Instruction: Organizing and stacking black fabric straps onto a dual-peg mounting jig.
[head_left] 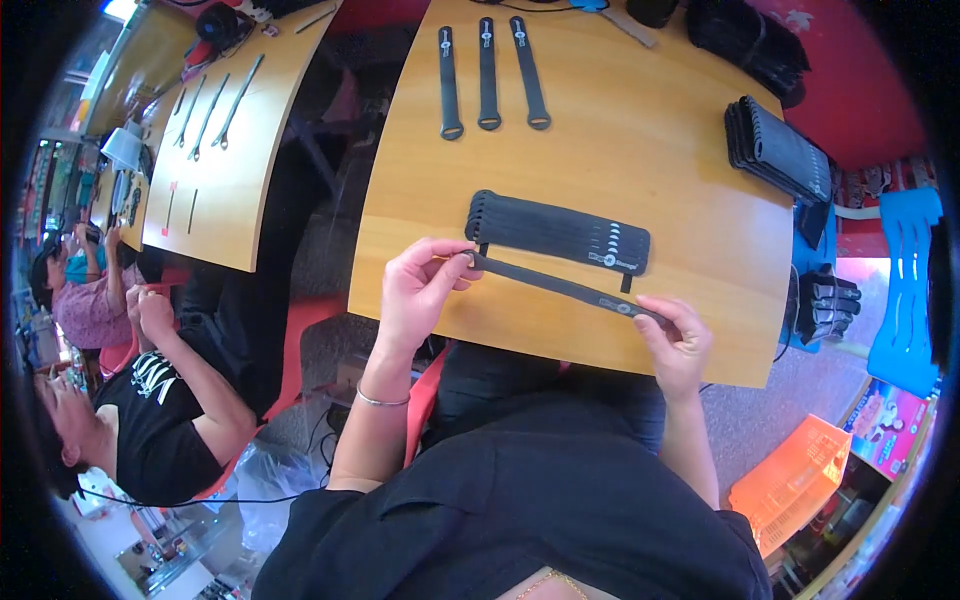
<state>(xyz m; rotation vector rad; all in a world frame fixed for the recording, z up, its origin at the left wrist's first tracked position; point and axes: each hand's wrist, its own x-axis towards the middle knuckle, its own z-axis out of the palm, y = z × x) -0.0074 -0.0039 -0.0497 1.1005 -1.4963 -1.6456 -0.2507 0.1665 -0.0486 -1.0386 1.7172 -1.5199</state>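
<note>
One strap stretched between our hands, a fanned batch waiting just behind it

We hold a single black strap (560,287) taut above the near edge of the tabletop (690,190): our left hand (420,290) pinches its left end between thumb and fingertips, and our right hand (675,335) is closed on the other end, fingers curled over it. Just beyond it, toward the middle of the tabletop, lies a fanned stack of straps (555,232), overlapped side by side. Three single straps (488,75) lie apart in a row at the far edge, and a thick bundle of straps (778,150) sits at the right edge. We judge the work partway along: one batch is fanned out and this strap is in hand, while the bundle at the right looks untouched.
</note>
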